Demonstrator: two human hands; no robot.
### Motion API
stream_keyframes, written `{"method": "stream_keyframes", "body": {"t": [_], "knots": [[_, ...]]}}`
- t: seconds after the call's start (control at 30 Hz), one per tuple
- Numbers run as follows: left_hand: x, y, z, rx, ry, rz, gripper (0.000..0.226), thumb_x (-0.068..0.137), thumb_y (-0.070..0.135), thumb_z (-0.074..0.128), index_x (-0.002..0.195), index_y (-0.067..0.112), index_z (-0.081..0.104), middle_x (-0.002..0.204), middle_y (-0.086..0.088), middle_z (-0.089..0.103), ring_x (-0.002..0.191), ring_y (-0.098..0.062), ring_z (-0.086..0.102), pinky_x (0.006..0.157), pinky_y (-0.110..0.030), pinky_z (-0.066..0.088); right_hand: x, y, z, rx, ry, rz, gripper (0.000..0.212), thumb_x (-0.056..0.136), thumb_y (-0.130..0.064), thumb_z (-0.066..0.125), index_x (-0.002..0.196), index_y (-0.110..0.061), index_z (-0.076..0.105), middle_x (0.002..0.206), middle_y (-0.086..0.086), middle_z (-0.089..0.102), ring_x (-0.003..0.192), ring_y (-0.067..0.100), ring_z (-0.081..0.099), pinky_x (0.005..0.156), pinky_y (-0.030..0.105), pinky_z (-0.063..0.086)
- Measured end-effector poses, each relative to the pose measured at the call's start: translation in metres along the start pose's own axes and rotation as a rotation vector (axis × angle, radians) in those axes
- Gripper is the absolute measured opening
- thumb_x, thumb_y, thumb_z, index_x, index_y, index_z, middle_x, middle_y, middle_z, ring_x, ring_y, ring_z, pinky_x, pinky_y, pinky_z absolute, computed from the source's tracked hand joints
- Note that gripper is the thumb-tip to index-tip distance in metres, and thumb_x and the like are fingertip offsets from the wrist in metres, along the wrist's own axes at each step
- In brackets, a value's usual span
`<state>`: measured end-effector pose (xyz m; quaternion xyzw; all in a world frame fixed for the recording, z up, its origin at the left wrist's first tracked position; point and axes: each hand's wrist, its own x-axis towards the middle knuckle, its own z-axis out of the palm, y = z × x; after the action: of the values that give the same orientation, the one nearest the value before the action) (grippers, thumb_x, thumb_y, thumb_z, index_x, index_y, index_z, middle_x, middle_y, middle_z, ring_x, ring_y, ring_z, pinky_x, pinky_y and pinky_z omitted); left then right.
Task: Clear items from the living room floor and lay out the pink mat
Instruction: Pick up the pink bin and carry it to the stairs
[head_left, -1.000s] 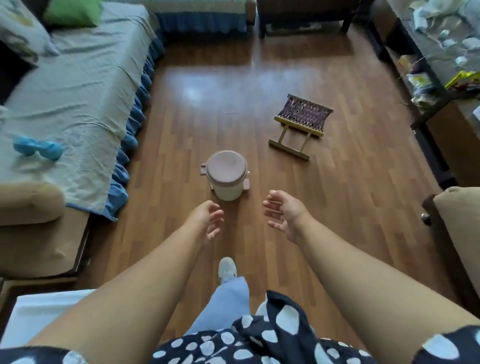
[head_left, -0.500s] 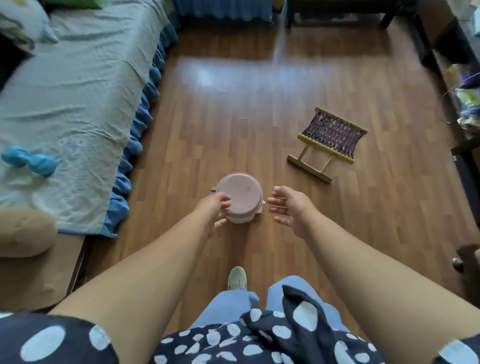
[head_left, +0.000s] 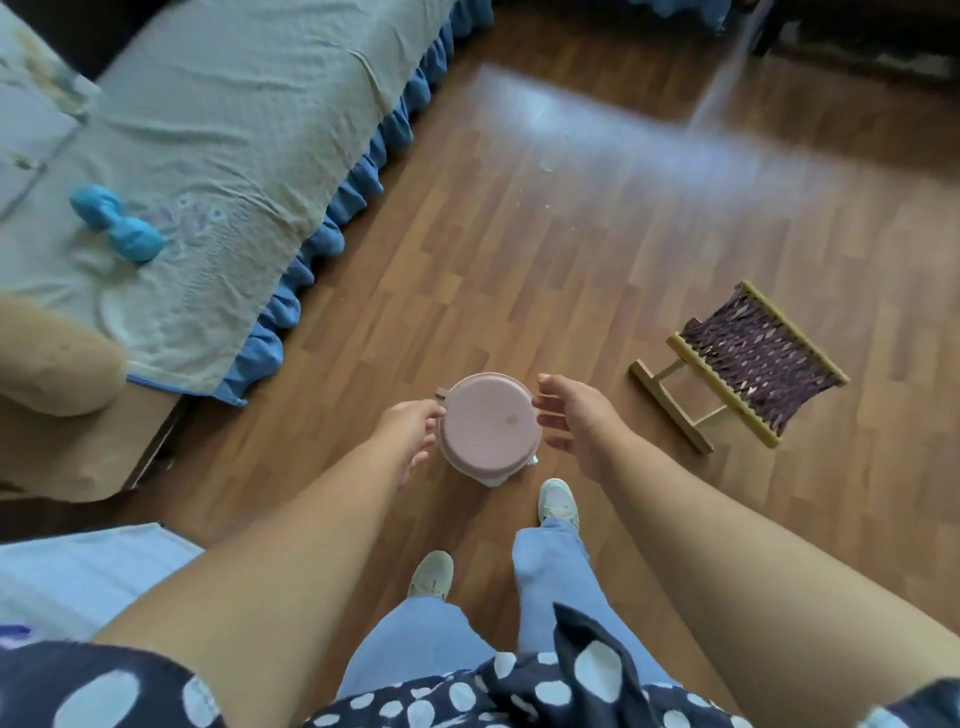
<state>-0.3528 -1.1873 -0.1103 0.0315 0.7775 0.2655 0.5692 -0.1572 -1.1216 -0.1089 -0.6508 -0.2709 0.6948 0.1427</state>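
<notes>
A small round bin with a pink lid (head_left: 491, 423) stands on the wooden floor just in front of my feet. My left hand (head_left: 410, 428) is at its left side, fingers curled against the rim. My right hand (head_left: 571, 418) is at its right side with the fingers spread, fingertips at the lid's edge. Whether either hand presses on the bin cannot be told. A small folding stool (head_left: 748, 364) with a wooden frame and dark woven seat stands on the floor to the right. No pink mat is in view.
A sofa with a grey cover and blue frill (head_left: 218, 171) runs along the left, with a blue dumbbell (head_left: 117, 228) lying on it. A tan cushion (head_left: 52, 364) sits at the sofa's near end. Dark furniture lines the far right.
I have stepped closer and leaned over the bin. Both hands went from hovering short of it to flanking its lid on either side.
</notes>
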Motion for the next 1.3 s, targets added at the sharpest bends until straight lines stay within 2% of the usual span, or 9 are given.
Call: {"method": "stream_keyframes", "body": {"t": [0.07,0.23,0.33,0.4,0.6,0.8,0.93,1.17,1.3], "knots": [[0.003,0.007,0.019,-0.039,0.028,-0.002,0.001,0.088,0.022,0.061,0.089,0.022,0.062,0.087,0.004,0.058,0.085,-0.016,0.056,0.073,-0.03,0.043,0.018,-0.013,-0.011,-0.049,-0.04,-0.008,0.016,0.086,-0.042,0.062,0.089,-0.026,0.065,0.094,-0.002,0.065,0.085,0.018,0.057,0.076,0.034,0.043],[0.025,0.004,0.058,-0.089,0.042,0.032,0.034,0.088,0.021,0.064,0.121,0.019,0.06,0.1,-0.004,0.06,0.09,-0.018,0.054,0.065,-0.026,0.042,0.062,-0.026,-0.026,-0.169,-0.052,-0.021,0.016,0.087,-0.042,0.062,0.086,-0.027,0.064,0.09,-0.005,0.062,0.078,0.013,0.055,0.071,0.032,0.044],[0.046,-0.012,0.07,-0.076,0.077,-0.013,0.042,0.086,0.022,0.067,0.127,0.016,0.057,0.115,-0.009,0.062,0.105,-0.022,0.059,0.078,-0.032,0.045,0.086,-0.02,-0.025,-0.212,-0.044,-0.009,0.014,0.088,-0.041,0.062,0.089,-0.026,0.064,0.092,-0.005,0.063,0.08,0.013,0.055,0.072,0.032,0.044],[0.066,-0.023,0.074,-0.032,0.113,-0.034,0.045,0.084,0.023,0.068,0.127,0.015,0.058,0.125,-0.009,0.061,0.114,-0.025,0.057,0.089,-0.033,0.045,0.103,-0.008,-0.02,-0.257,-0.049,-0.011,0.026,0.087,-0.041,0.063,0.104,-0.022,0.065,0.104,-0.002,0.063,0.088,0.014,0.055,0.073,0.033,0.044],[0.142,-0.048,0.085,0.065,0.157,-0.01,0.056,0.078,0.025,0.072,0.13,0.016,0.053,0.127,-0.01,0.059,0.113,-0.028,0.058,0.091,-0.036,0.047,0.167,0.041,0.0,-0.353,-0.062,-0.021,0.05,0.085,-0.043,0.066,0.124,-0.013,0.058,0.112,0.004,0.057,0.087,0.017,0.05,0.065,0.029,0.037],[0.233,-0.089,0.091,0.115,0.199,-0.028,0.07,0.073,0.027,0.074,0.136,0.018,0.046,0.13,-0.009,0.057,0.112,-0.029,0.058,0.098,-0.041,0.048,0.248,0.099,0.01,-0.398,-0.057,-0.036,0.077,0.08,-0.047,0.072,0.144,-0.019,0.041,0.141,0.005,0.048,0.115,0.02,0.051,0.09,0.033,0.041],[0.285,-0.118,0.096,0.161,0.251,-0.082,0.079,0.071,0.026,0.075,0.141,0.018,0.039,0.136,-0.01,0.052,0.118,-0.033,0.054,0.1,-0.044,0.046,0.296,0.123,0.011,-0.489,-0.005,-0.013,0.092,0.066,-0.058,0.069,0.147,-0.029,0.037,0.145,0.006,0.045,0.131,0.032,0.045,0.106,0.05,0.042],[0.353,-0.138,0.102,0.211,0.335,-0.166,0.084,0.074,0.023,0.071,0.148,0.014,0.031,0.144,-0.015,0.043,0.126,-0.036,0.048,0.104,-0.044,0.043,0.368,0.144,0.017,-0.652,0.13,-0.028,0.09,0.074,-0.051,0.071,0.151,-0.025,0.031,0.152,0.006,0.039,0.137,0.036,0.038,0.114,0.048,0.034],[0.368,-0.147,0.097,-0.022,0.273,-0.259,0.073,0.073,0.022,0.064,0.141,0.013,0.037,0.133,-0.014,0.051,0.107,-0.037,0.055,0.086,-0.042,0.048,0.391,0.153,0.016,-0.553,0.105,0.068,0.064,0.076,-0.054,0.063,0.128,-0.02,0.045,0.143,0.012,0.046,0.129,0.038,0.044,0.11,0.05,0.037]]}}
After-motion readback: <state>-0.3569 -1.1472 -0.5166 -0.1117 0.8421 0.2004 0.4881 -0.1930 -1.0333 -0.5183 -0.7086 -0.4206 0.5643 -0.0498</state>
